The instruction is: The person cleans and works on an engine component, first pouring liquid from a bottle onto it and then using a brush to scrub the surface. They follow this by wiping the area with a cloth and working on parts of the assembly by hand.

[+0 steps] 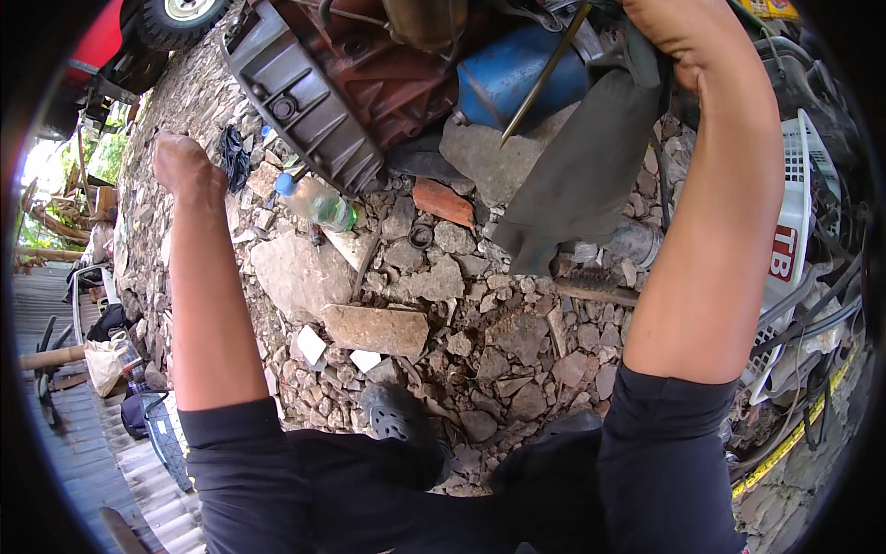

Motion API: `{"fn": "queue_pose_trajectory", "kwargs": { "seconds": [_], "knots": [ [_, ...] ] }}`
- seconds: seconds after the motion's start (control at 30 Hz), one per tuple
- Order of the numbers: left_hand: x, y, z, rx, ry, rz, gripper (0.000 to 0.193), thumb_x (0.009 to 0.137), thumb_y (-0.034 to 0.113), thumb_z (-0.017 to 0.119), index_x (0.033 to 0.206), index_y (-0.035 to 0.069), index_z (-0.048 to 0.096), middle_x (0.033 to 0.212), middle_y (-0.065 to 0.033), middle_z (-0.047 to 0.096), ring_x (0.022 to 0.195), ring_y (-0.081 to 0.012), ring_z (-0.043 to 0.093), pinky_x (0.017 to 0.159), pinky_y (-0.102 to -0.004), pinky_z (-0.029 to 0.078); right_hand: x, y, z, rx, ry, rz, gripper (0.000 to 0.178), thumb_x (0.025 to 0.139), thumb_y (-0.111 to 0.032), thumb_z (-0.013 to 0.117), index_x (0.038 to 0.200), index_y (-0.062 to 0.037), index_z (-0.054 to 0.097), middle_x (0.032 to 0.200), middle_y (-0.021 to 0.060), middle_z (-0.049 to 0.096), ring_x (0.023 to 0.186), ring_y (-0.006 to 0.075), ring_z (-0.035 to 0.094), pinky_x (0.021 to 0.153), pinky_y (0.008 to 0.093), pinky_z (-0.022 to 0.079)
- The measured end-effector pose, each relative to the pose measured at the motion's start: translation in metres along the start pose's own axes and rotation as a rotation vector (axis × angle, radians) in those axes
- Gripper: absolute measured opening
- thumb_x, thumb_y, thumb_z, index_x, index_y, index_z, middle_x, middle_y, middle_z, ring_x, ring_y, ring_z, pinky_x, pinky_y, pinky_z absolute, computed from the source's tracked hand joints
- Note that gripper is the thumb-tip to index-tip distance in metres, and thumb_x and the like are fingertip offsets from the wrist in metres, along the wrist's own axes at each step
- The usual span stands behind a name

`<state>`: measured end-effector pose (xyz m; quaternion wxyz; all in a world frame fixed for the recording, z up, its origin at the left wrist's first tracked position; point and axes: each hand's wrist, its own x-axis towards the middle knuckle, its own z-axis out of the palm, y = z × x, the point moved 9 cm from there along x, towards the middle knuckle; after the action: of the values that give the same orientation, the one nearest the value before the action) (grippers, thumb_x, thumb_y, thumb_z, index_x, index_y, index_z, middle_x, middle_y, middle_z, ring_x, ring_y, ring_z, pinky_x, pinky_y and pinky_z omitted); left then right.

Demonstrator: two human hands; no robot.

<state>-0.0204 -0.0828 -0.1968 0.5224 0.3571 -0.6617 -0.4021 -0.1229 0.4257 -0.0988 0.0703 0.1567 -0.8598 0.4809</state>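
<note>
My left hand (187,166) is held out over the stony ground, left of a large machine. Its fingers are curled into a closed fist, and anything inside is hidden. The machine has a grey ribbed metal casing (309,97), a red-brown metal housing (401,78) and a blue cylinder (517,78). My right hand (666,32) reaches up at the top edge, its fingers out of sight. Just below it hangs a dark grey flat sheet (586,175). A thin brass-coloured rod (544,78) slants down across the blue cylinder.
A plastic bottle (317,201) with a blue cap lies beside the casing. Flat stones (305,272) and a rectangular slab (374,330) lie amid loose rubble. At the right stands a white plastic crate (796,194) by hoses. A wheel (185,14) shows at upper left.
</note>
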Motion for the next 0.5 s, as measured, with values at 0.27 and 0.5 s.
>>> {"fn": "queue_pose_trajectory", "kwargs": {
  "seconds": [0.27, 0.5],
  "knots": [
    [0.011, 0.036, 0.022, 0.693, -0.117, 0.564, 0.015, 0.083, 0.006, 0.044, 0.084, 0.004, 0.059, 0.084, -0.0119, 0.061, 0.084, -0.0247, 0.057, 0.079, -0.0393, 0.048, -0.009, -0.028, 0.003, -0.321, 0.154, -0.090, 0.027, 0.077, -0.020, 0.074, 0.086, 0.0051, 0.073, 0.071, 0.0178, 0.068, 0.066, 0.0227, 0.065, 0.065, 0.0365, 0.051],
    [-0.050, 0.083, 0.022, -0.329, -0.152, 0.099, 0.032, 0.088, 0.017, 0.060, 0.115, 0.000, 0.056, 0.086, -0.0062, 0.056, 0.081, -0.0141, 0.052, 0.075, -0.0282, 0.043, -0.004, -0.020, 0.005, -0.255, 0.148, 0.006, 0.023, 0.075, -0.017, 0.072, 0.088, 0.0018, 0.073, 0.071, 0.0145, 0.068, 0.066, 0.0216, 0.065, 0.065, 0.0348, 0.051]
  ]
}}
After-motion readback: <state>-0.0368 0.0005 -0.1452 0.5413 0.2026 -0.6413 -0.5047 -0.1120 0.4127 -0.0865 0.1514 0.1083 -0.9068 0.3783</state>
